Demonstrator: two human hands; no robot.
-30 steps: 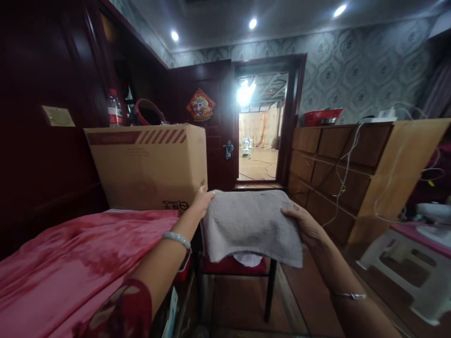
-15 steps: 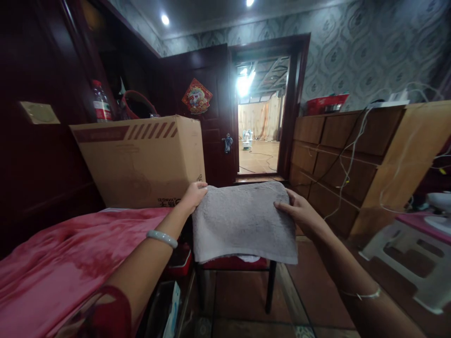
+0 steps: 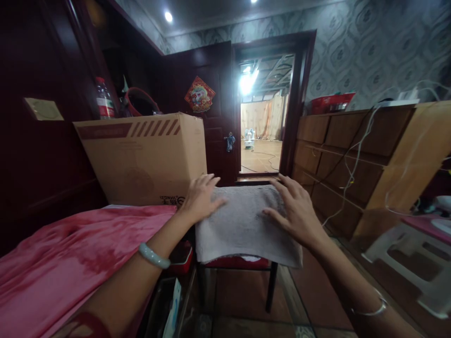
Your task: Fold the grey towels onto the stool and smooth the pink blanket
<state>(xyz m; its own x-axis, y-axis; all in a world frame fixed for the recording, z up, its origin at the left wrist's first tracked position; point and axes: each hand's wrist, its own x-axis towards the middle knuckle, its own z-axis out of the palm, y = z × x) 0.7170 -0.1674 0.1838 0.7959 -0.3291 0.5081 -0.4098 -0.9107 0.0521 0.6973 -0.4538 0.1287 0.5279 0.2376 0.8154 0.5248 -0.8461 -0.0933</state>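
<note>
A grey towel lies spread over the seat of a chair, its near edge hanging over the front and its right corner drooping past the side. My left hand is at the towel's far left part, fingers spread, with a pale bangle on the wrist. Over the right part is my right hand, its fingers apart and thumb pointing inward. Neither hand grips the cloth; whether the fingertips touch it I cannot tell. Part of the towel's far corners is hidden behind the hands.
Left of the chair lies a pink blanket, with a large cardboard box behind it. A wooden drawer cabinet with hanging cables stands right. Farther right is a white plastic stool. An open doorway lies ahead, beside a dark door.
Both hands have let go of the towel's far corners and their fingers have opened over it. The towel stays on the chair, its right corner drooping slightly lower.
</note>
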